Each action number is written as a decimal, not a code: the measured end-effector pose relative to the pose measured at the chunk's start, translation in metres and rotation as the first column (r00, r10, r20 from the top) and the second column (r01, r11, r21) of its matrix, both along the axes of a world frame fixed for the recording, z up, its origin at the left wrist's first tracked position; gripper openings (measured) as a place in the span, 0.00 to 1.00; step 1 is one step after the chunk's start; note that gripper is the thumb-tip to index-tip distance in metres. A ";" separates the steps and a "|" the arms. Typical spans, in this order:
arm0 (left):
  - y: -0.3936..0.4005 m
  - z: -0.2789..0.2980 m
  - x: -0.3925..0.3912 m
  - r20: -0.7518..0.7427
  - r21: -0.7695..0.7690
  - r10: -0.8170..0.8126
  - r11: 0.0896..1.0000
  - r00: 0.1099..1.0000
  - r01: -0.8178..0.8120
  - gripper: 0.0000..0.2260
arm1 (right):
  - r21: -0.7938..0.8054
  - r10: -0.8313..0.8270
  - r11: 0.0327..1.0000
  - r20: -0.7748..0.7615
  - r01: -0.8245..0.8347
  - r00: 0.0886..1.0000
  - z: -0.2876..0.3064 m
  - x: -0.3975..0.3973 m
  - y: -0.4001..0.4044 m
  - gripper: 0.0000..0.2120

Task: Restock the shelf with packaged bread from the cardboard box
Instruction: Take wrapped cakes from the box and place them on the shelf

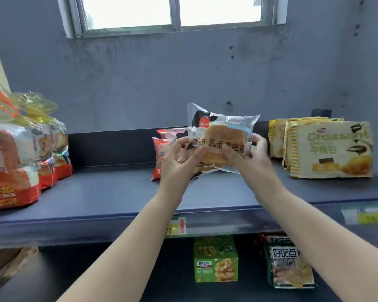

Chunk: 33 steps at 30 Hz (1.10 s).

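We read "水牛乳千层吐司" on the clear bread packet [222, 140], "Croissant" on the cream packet [332, 149], "好吃点" on the green box [215, 261] and its neighbouring packet [289, 263], and "30%" on the orange loaf bag [9, 171].

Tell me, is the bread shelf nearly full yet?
Not yet. Already standing on the shelf: orange loaf bags, red packs and croissant packs. Right now the left hand and right hand hold a clear bread packet over the middle. Bare shelf remains between groups. The box isn't visible, so what's left is unknown.
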State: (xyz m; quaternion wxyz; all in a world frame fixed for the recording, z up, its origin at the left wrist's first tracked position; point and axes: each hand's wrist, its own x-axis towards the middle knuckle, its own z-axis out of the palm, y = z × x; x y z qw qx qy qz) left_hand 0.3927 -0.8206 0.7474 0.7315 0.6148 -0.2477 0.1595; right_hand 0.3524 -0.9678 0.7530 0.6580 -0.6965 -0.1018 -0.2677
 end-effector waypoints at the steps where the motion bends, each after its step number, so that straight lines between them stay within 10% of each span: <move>1: -0.006 0.000 0.001 0.020 0.034 -0.040 0.999 0.999 0.039 0.20 | 0.002 0.076 0.997 -0.035 -0.076 0.997 -0.001 0.006 -0.009 0.33; 5: -0.024 0.002 0.013 0.005 0.102 -0.098 0.990 0.995 0.097 0.44 | -0.039 0.208 0.977 -0.050 -0.210 0.977 0.008 0.030 -0.049 0.16; 12: -0.063 0.014 0.055 -0.185 0.314 -0.061 0.942 0.981 0.117 0.52 | 0.002 0.299 0.954 -0.117 -0.301 0.947 0.010 0.077 -0.091 0.18; 22: -0.089 0.005 0.096 -0.315 0.518 0.232 0.855 0.920 -0.039 0.43 | -0.317 0.017 0.940 -0.320 -0.124 0.947 -0.011 0.121 -0.093 0.31; 28: -0.082 0.001 0.098 -0.427 0.570 0.302 0.822 0.852 -0.006 0.39 | -0.401 -0.014 0.896 -0.455 -0.190 0.890 -0.008 0.104 -0.090 0.06; 33: -0.076 0.001 0.095 -0.436 0.555 0.292 0.832 0.851 -0.001 0.39 | -0.369 0.003 0.911 -0.443 -0.185 0.897 -0.004 0.099 -0.086 0.12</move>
